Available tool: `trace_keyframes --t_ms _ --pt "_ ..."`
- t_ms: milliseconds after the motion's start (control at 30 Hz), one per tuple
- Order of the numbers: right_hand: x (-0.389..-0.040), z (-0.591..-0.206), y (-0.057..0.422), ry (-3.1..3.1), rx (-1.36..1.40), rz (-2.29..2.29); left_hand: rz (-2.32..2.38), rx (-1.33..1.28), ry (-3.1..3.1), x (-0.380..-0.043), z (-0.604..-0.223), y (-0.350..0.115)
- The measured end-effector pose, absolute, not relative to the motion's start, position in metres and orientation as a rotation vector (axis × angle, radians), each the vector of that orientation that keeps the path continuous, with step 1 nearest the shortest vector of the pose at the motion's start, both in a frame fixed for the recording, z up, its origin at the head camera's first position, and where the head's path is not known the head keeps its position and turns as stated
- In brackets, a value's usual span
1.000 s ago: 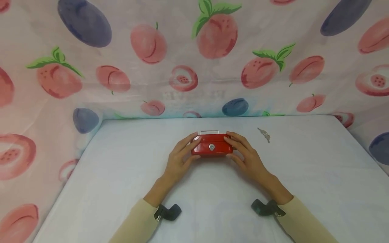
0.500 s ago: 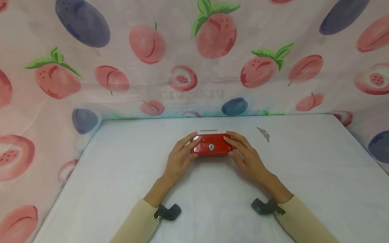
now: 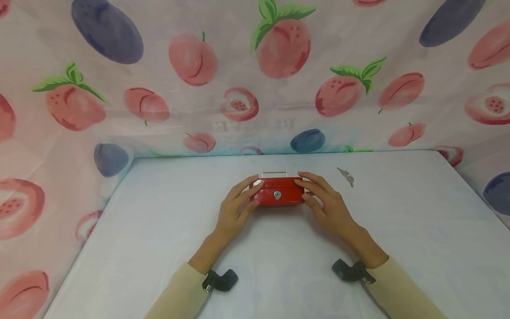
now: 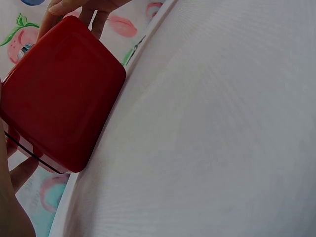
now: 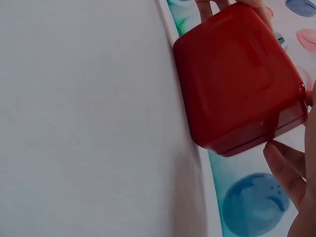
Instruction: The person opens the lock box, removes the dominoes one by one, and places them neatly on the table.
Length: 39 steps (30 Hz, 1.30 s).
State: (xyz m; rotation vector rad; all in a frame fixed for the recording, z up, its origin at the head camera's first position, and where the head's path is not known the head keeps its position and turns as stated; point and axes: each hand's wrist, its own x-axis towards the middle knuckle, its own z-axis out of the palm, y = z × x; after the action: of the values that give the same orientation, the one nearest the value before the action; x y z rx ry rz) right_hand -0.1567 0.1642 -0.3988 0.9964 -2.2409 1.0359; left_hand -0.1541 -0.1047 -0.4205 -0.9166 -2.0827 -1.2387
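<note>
A small red metal cash box [image 3: 267, 196] with a round silver lock on its front and a thin wire handle on top is between my two hands. My left hand [image 3: 234, 208] grips its left end, thumb at the lower front corner and fingers over the lid's edge. At the right end my right hand [image 3: 330, 208] holds it the same way, thumb on the side edge. The lid is closed. Both wrist views look at the box's smooth red underside [image 4: 66, 94], tilted up toward the cameras. A pair of small silver keys [image 3: 346, 177] lies to the right.
The table wears a white cover [image 3: 279, 266]. Behind it and along both sides hangs a fruit-print cloth [image 3: 239, 57]. Black wrist mounts [image 3: 221, 280] sit at both cuffs.
My right hand has shifted slightly right, and its thumb has moved up from the box's lower front corner to its side edge. The left hand and the box have barely moved.
</note>
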Motion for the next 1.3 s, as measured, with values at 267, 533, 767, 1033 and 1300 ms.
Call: trace_keyframes --t_ms 267,533,767,1033,1300 --pt "-0.170 -0.388 0.181 -2.113 0.890 1.042 -1.266 -0.907 -2.079 -0.153 -0.419 -0.104" --pt "-0.184 -0.372 0.201 -2.126 0.753 1.032 -1.270 -0.899 -2.067 -0.152 -0.422 -0.103" --pt "-0.195 -0.371 0.222 -2.141 0.542 1.057 -1.262 -0.914 -2.073 -0.152 -0.423 -0.102" --pt "-0.199 -0.395 0.236 -2.297 0.171 1.183 -1.265 -0.919 -2.083 -0.153 -0.424 -0.103" --pt "-0.206 -0.413 0.243 -2.452 -0.101 1.200 -1.265 -0.901 -2.105 -0.153 -0.420 -0.105"
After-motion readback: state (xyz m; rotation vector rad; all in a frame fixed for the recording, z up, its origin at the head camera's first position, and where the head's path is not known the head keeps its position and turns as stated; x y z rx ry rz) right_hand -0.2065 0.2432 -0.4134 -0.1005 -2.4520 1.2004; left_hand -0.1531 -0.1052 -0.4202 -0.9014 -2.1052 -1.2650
